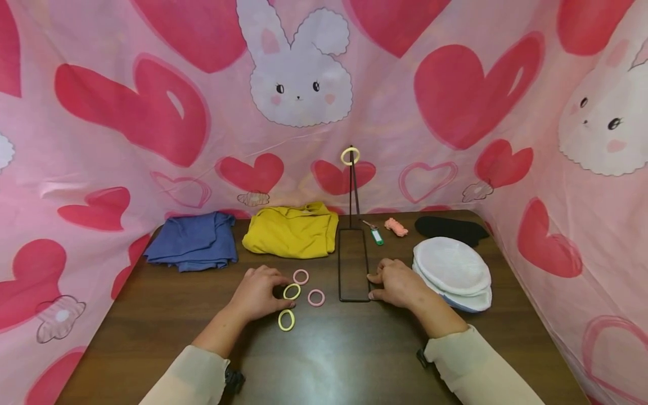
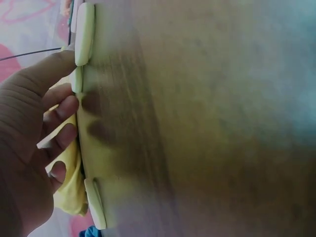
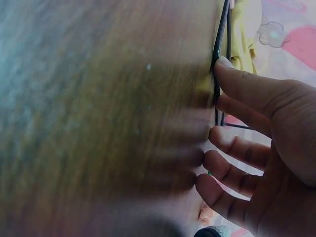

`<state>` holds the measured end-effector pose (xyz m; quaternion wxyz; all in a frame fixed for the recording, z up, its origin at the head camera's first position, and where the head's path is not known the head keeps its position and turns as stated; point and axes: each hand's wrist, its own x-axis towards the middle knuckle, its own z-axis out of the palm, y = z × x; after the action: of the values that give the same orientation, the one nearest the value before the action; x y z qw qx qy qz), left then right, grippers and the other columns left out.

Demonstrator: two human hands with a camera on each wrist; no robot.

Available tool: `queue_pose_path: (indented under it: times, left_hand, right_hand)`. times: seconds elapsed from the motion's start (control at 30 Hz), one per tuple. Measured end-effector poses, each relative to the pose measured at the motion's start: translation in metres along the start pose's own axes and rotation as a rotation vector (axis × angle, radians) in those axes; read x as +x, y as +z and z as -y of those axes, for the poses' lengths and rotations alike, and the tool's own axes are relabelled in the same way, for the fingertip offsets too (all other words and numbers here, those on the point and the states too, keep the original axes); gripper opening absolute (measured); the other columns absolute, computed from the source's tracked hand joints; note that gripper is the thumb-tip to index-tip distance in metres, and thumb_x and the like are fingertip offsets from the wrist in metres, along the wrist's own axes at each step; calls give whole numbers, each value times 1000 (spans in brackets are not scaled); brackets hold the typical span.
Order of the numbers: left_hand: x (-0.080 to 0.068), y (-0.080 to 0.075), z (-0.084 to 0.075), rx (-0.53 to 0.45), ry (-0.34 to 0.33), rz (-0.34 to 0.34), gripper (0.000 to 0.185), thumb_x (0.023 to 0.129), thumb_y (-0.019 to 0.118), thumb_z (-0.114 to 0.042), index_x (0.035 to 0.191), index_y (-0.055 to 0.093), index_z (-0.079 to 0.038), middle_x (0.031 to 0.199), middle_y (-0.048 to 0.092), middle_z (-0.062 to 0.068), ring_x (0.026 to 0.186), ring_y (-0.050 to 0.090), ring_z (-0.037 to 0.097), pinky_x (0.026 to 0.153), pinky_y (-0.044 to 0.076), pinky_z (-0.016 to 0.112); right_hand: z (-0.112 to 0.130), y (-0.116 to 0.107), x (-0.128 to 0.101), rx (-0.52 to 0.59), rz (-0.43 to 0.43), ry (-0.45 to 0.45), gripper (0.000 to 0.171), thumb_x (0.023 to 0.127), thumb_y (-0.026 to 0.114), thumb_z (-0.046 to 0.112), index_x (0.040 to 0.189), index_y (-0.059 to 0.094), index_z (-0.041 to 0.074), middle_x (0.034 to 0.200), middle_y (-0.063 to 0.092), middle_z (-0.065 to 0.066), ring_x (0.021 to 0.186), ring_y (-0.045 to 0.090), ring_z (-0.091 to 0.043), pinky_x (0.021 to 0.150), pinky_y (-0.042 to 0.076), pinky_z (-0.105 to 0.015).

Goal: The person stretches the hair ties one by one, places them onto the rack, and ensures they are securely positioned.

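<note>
Table rings: four loose (image 1: 286, 320)
Stand (image 1: 354, 264): one ring hung (image 1: 350, 156)
Left hand (image 1: 260, 292): fingers relaxed, touching yellow ring (image 1: 291, 291)
Right hand (image 1: 398, 283): fingers relaxed, steadying stand base

A dark wooden table (image 1: 152, 315) carries folded cloths (image 1: 292, 230), hair rings (image 1: 301, 292), a wire stand (image 1: 354, 264).

**Hair rings and wire stand on the worktop**

Four hair rings are laid flat near the stand: two yellow (image 1: 291, 291) (image 1: 286, 320), two pink (image 1: 301, 276) (image 1: 316, 297). A black wire stand (image 1: 354, 264) is set upright, a yellow ring (image 1: 350, 156) hung at its top.
</note>
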<state>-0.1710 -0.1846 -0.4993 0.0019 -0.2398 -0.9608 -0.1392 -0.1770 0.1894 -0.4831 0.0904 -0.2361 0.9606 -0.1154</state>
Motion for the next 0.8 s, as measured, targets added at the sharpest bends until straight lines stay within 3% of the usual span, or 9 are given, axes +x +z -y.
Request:
queue_pose_path:
  times: [0.4, 0.8]
  left_hand:
    - [3, 3, -2, -26, 28, -19, 26, 78, 86, -41, 99, 82, -26, 94, 71, -12, 96, 61, 16, 80, 41, 39]
    - [5, 3, -2, -29, -5, -8, 34, 75, 88, -42, 103, 80, -25, 98, 68, -10, 97, 57, 17, 80, 41, 38]
  right_hand:
    - [2, 0, 0, 16, -6, -5, 51, 86, 84, 40, 128, 75, 14, 117, 62, -9, 106, 58, -35, 94, 51, -47]
    - [0, 2, 0, 9, -10, 15, 50, 86, 84, 39, 128, 75, 14, 116, 61, -7, 106, 58, -34, 93, 51, -47]
